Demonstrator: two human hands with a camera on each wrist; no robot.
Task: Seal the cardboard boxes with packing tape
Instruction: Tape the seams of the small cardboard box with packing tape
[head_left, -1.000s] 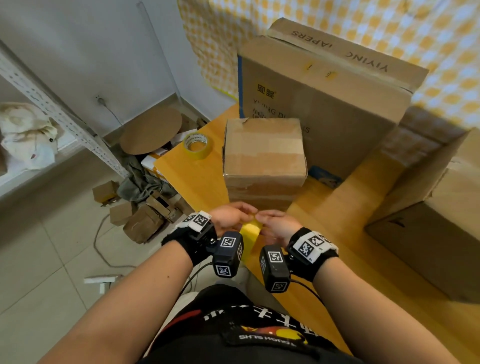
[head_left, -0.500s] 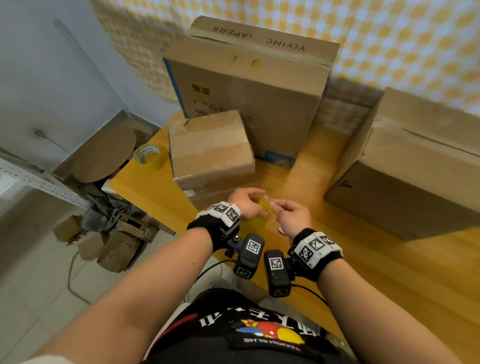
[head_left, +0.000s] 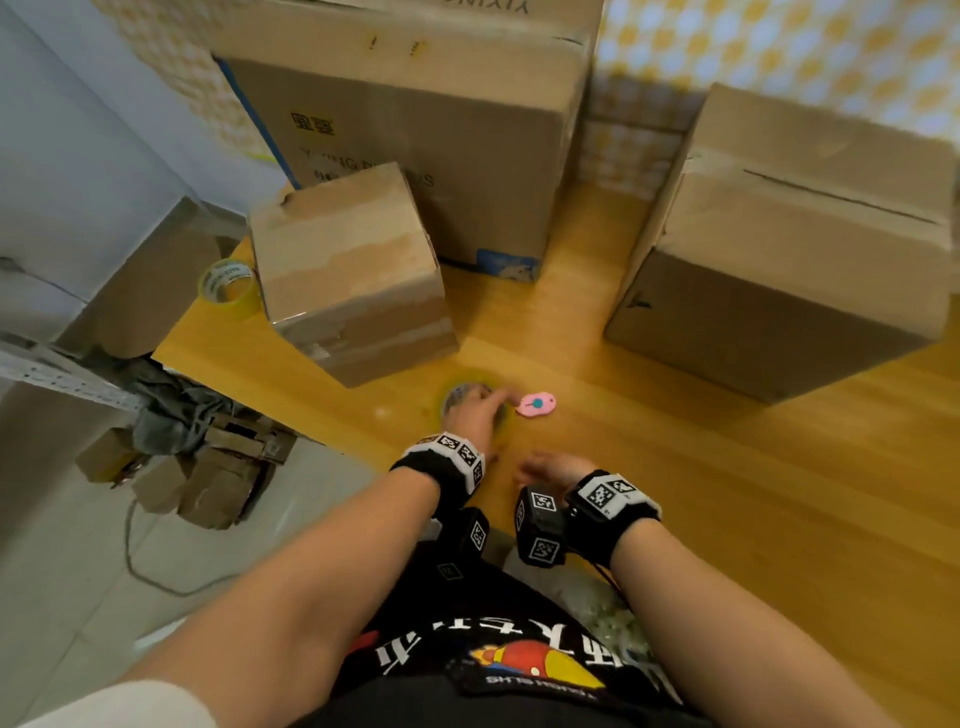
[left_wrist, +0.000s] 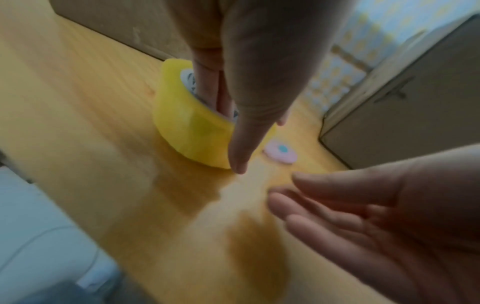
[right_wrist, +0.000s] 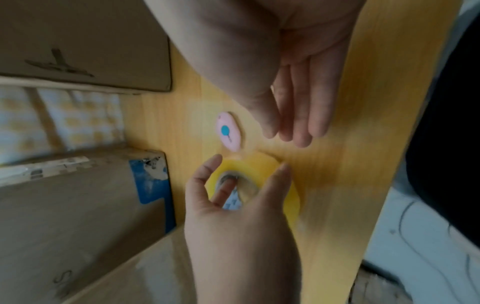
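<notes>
The wooden bench (head_left: 597, 364) carries three cardboard boxes (head_left: 353, 270) far, two tape rolls (left_wrist: 192, 127) left, a pink cutter (head_left: 536, 404) near.

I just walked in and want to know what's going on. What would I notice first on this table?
Probably the yellow packing tape roll lying flat on the wooden table, near its front edge, with the left hand taking a grip on it, two fingers down in its core. Right beside it lies a small pink oval tool with a blue dot, and the right hand hovers open nearby. Three cardboard boxes stand behind.
</notes>
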